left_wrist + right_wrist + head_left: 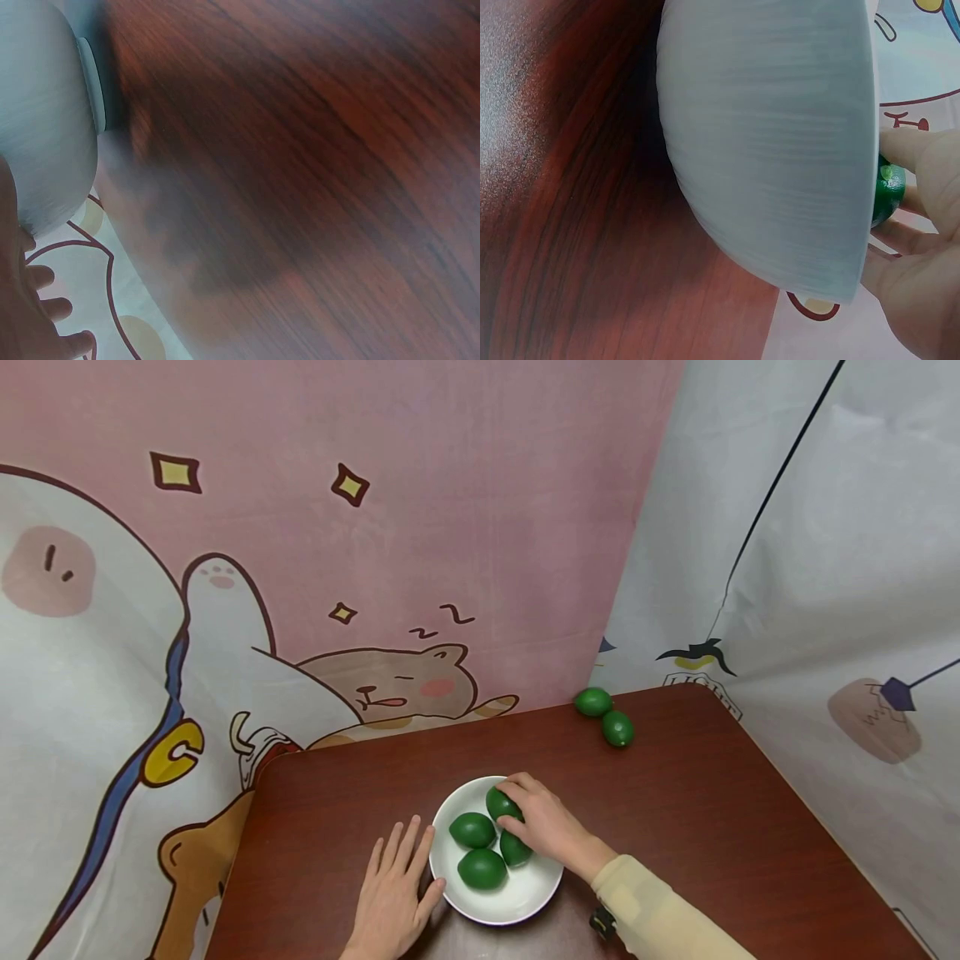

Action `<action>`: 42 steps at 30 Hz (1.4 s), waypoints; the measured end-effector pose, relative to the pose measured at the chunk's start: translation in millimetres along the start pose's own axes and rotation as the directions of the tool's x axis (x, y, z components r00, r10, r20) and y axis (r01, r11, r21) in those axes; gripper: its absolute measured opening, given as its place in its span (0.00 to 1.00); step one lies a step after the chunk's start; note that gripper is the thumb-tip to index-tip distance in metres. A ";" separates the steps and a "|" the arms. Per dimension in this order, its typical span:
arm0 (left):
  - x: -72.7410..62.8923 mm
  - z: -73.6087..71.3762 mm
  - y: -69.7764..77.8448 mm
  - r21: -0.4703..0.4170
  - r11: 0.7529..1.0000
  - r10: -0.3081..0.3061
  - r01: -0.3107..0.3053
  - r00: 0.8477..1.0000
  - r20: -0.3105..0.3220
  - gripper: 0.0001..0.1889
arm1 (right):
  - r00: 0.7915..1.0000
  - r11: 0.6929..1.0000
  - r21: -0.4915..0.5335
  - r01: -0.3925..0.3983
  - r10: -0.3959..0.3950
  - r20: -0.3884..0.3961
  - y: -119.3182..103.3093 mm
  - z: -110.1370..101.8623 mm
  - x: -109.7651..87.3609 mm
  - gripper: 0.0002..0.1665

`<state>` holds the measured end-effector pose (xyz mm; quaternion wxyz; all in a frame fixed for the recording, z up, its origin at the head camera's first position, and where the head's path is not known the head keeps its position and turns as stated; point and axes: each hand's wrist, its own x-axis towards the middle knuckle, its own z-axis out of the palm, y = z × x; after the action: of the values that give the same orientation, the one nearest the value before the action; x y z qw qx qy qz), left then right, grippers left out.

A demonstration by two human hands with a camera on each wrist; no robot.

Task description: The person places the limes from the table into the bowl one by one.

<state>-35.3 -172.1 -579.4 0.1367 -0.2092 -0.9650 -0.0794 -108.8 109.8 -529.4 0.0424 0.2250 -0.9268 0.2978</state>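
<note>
A white bowl (525, 902) on the table holds several green limes (482, 869). My right hand (551, 827) reaches over the bowl's right rim, its thumb and fingers curled round the lime at the back (501, 804). In the right wrist view that lime (889, 191) shows between the fingers, just past the rim of the bowl (772, 150). On the other side, my left hand (392, 893) lies with its fingers straight and spread, fingertips and thumb right at the bowl's left rim. The left wrist view catches its fingers (56, 307) beside the bowl's outer wall (45, 112).
Two more limes, one behind (593, 702) and one in front (618, 728), lie together near the table's back right edge. The dark red wooden table (712, 827) backs onto a pink cartoon curtain (487, 527). A small black object (602, 922) shows under the right sleeve.
</note>
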 end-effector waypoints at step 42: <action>0.6 2.9 0.0 -0.001 1.000 0.007 -0.007 1.000 -0.028 0.39 | 0.975 0.997 -0.063 0.040 -0.053 -0.216 35.4 -32.9 -13.7 0.21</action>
<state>-36.5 -171.4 -581.9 0.1505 -0.2116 -0.9622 -0.0823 -114.0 159.5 -524.3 0.1572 0.2115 -0.9193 0.2923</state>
